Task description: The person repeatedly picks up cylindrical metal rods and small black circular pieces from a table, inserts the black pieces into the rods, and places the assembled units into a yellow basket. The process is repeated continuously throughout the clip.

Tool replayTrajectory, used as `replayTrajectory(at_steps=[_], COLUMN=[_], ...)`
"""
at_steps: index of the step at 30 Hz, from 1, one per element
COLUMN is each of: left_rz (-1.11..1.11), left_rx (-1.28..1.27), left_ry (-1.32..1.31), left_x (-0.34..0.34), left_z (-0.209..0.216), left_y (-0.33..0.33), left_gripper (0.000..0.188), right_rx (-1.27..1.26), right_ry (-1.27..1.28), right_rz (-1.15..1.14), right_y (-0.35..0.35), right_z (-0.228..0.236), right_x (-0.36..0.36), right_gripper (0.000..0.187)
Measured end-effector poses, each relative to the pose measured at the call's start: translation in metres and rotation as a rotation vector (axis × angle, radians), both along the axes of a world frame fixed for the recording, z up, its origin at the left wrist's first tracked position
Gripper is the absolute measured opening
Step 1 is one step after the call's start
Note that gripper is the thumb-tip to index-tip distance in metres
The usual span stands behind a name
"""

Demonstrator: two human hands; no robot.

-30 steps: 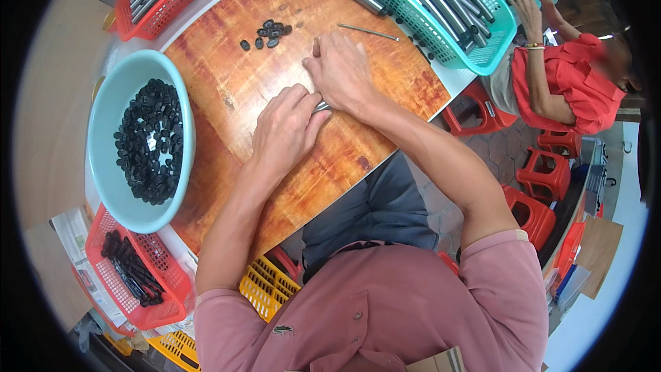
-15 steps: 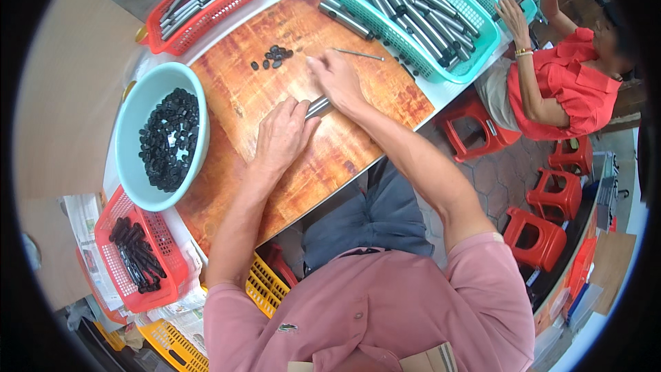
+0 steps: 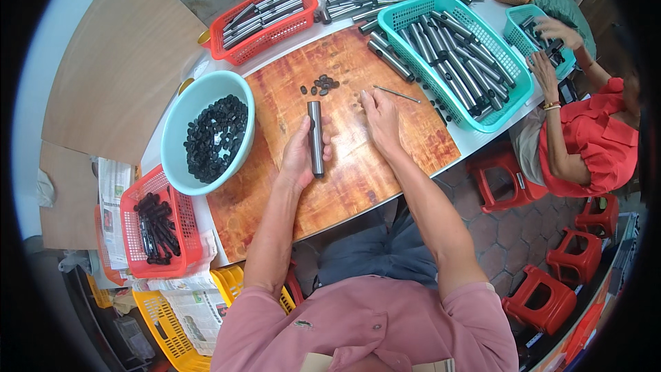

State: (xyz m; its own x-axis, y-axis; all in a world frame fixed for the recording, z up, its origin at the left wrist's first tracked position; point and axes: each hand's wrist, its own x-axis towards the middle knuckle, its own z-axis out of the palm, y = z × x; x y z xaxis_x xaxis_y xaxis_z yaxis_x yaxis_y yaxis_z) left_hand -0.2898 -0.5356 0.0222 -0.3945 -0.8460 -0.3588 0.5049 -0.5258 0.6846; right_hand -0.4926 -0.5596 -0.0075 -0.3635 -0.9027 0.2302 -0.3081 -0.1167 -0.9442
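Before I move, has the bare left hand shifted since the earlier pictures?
Yes: the bare left hand moved left, nearer the round light-blue plastic basin.

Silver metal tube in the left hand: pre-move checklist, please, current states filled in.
1. Silver metal tube gripped by left hand: ok.
2. Right hand apart from the tube: ok.
3. Right hand empty: cannot tell, curled fingers hide it.
4. Tube set down and released: not ok, left hand holds it.
5. Small black oval pieces on reddish-brown wooden board: ok, loosely grouped.
6. Thin silver metal rod on the board: ok, near right hand.
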Motion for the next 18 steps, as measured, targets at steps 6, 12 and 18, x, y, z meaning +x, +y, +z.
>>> replayTrajectory(at_steps=[6, 12, 18], left_rz=[-0.061, -0.067, -0.122], left_rx=[-0.039, -0.125, -0.246], left_ry=[-0.060, -0.092, -0.237], left_x=[0.000, 0.001, -0.009], left_z=[-0.003, -0.010, -0.005], left_y=[0.001, 0.004, 0.006], left_gripper=[0.048, 0.048, 0.044], right_rx=[0.047, 0.012, 0.038], right_ry=[-0.015, -0.030, -0.053], right_rz=[0.031, 0.039, 0.056], right_y=[0.000, -0.004, 0.001], right_z=[0.002, -0.007, 0.006], right_x=[0.000, -0.001, 0.002], right_gripper=[0.038, 0.039, 0.040])
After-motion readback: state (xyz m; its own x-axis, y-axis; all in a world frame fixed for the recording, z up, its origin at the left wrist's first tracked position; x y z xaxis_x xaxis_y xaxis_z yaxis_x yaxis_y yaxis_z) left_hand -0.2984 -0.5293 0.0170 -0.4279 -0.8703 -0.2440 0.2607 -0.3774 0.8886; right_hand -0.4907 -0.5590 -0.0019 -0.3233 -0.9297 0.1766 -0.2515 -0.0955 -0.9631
